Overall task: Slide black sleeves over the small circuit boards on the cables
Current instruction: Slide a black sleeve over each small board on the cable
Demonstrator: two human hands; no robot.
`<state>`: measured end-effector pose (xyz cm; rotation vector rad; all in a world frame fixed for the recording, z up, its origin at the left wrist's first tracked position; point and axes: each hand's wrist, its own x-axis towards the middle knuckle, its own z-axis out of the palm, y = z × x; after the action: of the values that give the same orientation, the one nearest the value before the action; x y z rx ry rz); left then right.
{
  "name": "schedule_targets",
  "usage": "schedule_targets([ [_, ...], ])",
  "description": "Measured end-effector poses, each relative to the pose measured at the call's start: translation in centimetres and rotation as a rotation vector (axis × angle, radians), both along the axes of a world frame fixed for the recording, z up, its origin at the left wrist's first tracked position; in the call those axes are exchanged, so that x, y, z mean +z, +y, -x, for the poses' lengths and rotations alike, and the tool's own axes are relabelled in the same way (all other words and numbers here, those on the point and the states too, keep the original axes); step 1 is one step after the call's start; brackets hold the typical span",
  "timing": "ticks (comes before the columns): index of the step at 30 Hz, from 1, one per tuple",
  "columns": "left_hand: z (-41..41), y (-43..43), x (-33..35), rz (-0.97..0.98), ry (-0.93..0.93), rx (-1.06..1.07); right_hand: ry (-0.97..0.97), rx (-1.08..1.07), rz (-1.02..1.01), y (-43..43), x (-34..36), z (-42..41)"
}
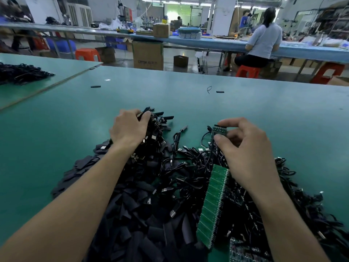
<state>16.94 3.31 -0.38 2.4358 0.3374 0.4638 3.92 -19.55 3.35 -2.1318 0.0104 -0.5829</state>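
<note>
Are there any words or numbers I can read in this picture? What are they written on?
"OTOR": on the big cardboard box on the floor; the marks after it are too blurred to read.
Print on the small circuit board pinched by the right hand: too small to read.
On the green board strip: nothing readable.

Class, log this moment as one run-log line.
left hand: grips cable bundle | right hand: pinches small circuit board | black sleeves: piled, none on board
</note>
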Motion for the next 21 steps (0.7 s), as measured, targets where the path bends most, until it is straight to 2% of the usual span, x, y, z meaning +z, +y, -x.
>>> schedule_targets([
  [3, 2.2, -1.2, 0.1, -0.080, -0.248, -0.003, -0.048, 0.071, -0.135, 0.2, 0.1, 0.0],
  [5, 4.2, -2.5, 0.4, 0.003, -0.437, -0.098, -0.049, 0.126, -0.199, 0.3, 0.1, 0.0],
  [7, 6.2, -3.7, 1.1, 0.182, -0.510, -0.282, -0.049, 0.169, -0.253, 0.3, 0.1, -0.1],
  [8, 7.1, -4.3, 1.6, 0.291, -0.488, -0.415, -0.050, 0.190, -0.271, 0.2, 0.0, -0.2],
  [10, 8.4, -5.0, 2.4, 0.515, -0.328, -0.700, -0.038, 0.265, -0.330, 0.3, 0.1, -0.2],
  [12, 9.0, -5.2, 2.7, 0.591, -0.190, -0.893, -0.015, 0.344, -0.403, 0.5, 0.1, -0.1],
  [15, 9.3, -5.2, 2.9, 0.642, -0.156, -0.983, 0.011, 0.375, -0.454, 0.7, 0.1, -0.1],
  [21, 9.4, -4.7, 3.0, 0.798, -0.100, -1.024, 0.039, 0.518, -0.541, 0.9, 0.1, -0.1],
])
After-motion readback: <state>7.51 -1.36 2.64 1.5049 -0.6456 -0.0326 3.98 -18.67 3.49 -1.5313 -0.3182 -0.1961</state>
